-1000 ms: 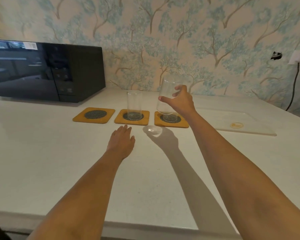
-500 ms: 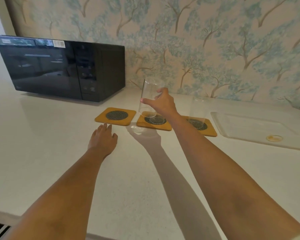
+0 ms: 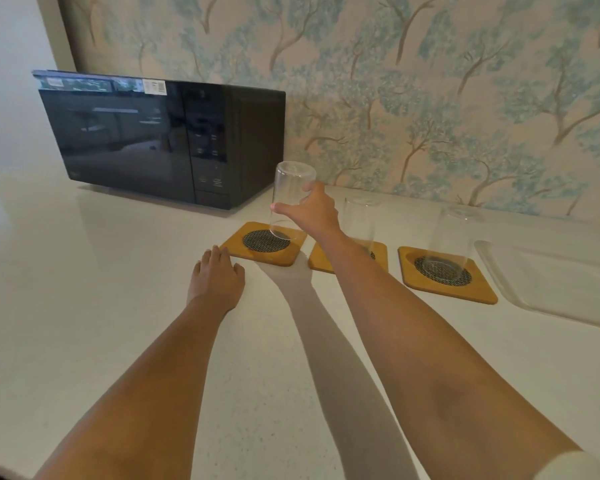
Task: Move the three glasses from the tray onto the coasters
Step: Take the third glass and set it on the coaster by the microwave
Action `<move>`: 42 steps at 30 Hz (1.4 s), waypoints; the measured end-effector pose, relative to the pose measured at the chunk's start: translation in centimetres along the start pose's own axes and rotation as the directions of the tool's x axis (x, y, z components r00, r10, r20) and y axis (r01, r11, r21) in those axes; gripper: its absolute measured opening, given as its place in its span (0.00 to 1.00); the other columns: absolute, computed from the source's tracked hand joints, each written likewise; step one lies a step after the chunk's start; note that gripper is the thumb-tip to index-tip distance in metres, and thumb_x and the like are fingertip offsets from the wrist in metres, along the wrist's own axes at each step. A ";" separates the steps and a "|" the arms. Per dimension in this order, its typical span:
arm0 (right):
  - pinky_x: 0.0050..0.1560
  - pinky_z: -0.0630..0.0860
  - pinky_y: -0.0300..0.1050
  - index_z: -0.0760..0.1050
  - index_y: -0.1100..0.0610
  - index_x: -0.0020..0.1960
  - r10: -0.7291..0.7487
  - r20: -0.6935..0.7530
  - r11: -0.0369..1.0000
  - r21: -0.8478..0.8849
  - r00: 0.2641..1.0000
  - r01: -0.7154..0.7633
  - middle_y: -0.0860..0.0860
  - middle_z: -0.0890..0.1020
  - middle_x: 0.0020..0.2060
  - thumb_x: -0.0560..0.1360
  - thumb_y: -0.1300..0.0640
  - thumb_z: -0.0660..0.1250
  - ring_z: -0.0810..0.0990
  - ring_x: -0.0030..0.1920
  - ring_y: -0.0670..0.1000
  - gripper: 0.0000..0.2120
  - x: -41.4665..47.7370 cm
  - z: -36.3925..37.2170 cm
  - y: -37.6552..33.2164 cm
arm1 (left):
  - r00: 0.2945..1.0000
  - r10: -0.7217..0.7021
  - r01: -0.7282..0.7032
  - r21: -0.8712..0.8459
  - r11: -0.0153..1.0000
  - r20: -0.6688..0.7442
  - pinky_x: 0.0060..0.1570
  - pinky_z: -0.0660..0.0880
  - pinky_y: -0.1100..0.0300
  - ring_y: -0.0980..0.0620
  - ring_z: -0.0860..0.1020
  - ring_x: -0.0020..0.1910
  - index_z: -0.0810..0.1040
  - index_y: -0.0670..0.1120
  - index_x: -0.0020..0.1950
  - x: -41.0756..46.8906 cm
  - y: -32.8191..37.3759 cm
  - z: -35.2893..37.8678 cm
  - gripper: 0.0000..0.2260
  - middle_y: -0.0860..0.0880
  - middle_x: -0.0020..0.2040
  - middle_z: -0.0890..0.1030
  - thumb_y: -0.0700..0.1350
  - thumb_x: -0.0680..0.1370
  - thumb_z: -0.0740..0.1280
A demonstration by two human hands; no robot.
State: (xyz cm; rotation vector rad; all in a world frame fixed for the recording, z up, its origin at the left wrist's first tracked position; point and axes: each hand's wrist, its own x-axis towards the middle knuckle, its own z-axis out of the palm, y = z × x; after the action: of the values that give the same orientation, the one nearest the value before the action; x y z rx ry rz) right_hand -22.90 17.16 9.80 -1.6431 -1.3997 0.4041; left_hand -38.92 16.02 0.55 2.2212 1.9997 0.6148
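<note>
Three yellow square coasters with dark mesh centres lie in a row on the white counter. My right hand (image 3: 314, 211) grips a clear upside-down glass (image 3: 289, 195) and holds it tilted just over the left coaster (image 3: 257, 252). A second glass (image 3: 358, 220) stands on the middle coaster (image 3: 321, 261), partly behind my right forearm. A third glass (image 3: 452, 237) stands on the right coaster (image 3: 478, 289). The clear tray (image 3: 548, 292) at the right holds no glass in the part I can see. My left hand (image 3: 217, 277) rests flat on the counter, fingers apart, touching the left coaster's near corner.
A black microwave (image 3: 146, 140) stands at the back left, close behind the left coaster. A wallpapered wall runs along the back of the counter. The counter's front edge is near the bottom left of the view.
My right hand has carried the glass leftward, from over the middle coaster to over the left one. The view has swung left. My left hand stays flat on the counter.
</note>
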 end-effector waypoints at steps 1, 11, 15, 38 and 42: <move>0.51 0.68 0.41 0.63 0.56 0.69 -0.001 0.002 1.000 -0.006 1.000 0.001 0.55 0.74 0.64 0.68 0.45 0.74 0.74 0.64 0.55 0.37 0.3 0.4 -0.1 | 1.000 -0.006 0.006 0.002 1.000 0.007 0.73 0.60 0.48 0.42 0.61 0.75 0.57 0.40 0.74 0.2 -0.1 0.1 0.23 0.41 0.76 0.61 0.49 0.82 0.51; 0.58 0.73 0.46 0.63 0.57 0.70 -0.001 -0.004 0.999 -0.040 1.000 0.001 0.56 0.73 0.66 0.68 0.47 0.75 0.73 0.65 0.56 0.37 2.1 3.4 -0.7 | 1.000 -0.021 0.020 0.019 1.000 0.019 0.75 0.55 0.49 0.44 0.58 0.76 0.56 0.40 0.76 0.5 -0.2 0.6 0.24 0.43 0.77 0.60 0.49 0.82 0.49; 0.59 0.74 0.47 0.63 0.58 0.70 0.013 -0.005 0.999 -0.037 1.000 -0.013 0.56 0.73 0.66 0.68 0.47 0.75 0.73 0.66 0.57 0.37 2.6 4.2 -0.6 | 1.000 -0.023 0.023 0.023 0.999 0.012 0.74 0.58 0.49 0.45 0.62 0.74 0.60 0.40 0.74 0.5 -0.1 0.7 0.22 0.43 0.74 0.64 0.49 0.82 0.49; 0.59 0.75 0.47 0.62 0.58 0.70 0.070 0.019 0.994 -0.084 0.997 -0.068 0.56 0.73 0.65 0.69 0.46 0.74 0.74 0.65 0.56 0.37 3.0 7.1 0.6 | 0.999 -0.028 0.028 0.045 0.999 0.015 0.74 0.57 0.50 0.45 0.63 0.74 0.62 0.40 0.73 0.5 -0.1 0.7 0.22 0.43 0.74 0.65 0.49 0.82 0.49; 0.59 0.75 0.47 0.61 0.57 0.71 0.075 0.031 0.994 -0.084 0.997 -0.072 0.56 0.73 0.66 0.70 0.46 0.74 0.74 0.66 0.56 0.37 2.9 7.2 0.6 | 0.999 -0.030 0.029 0.048 0.998 0.022 0.75 0.56 0.49 0.45 0.60 0.75 0.60 0.40 0.74 0.6 -0.2 0.8 0.23 0.43 0.76 0.63 0.50 0.82 0.49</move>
State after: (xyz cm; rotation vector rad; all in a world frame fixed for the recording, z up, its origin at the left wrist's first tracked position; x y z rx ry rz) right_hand -26.92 22.90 6.34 -1.7665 -1.4005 0.4229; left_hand -38.79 16.78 -0.15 2.2101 2.0539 0.5423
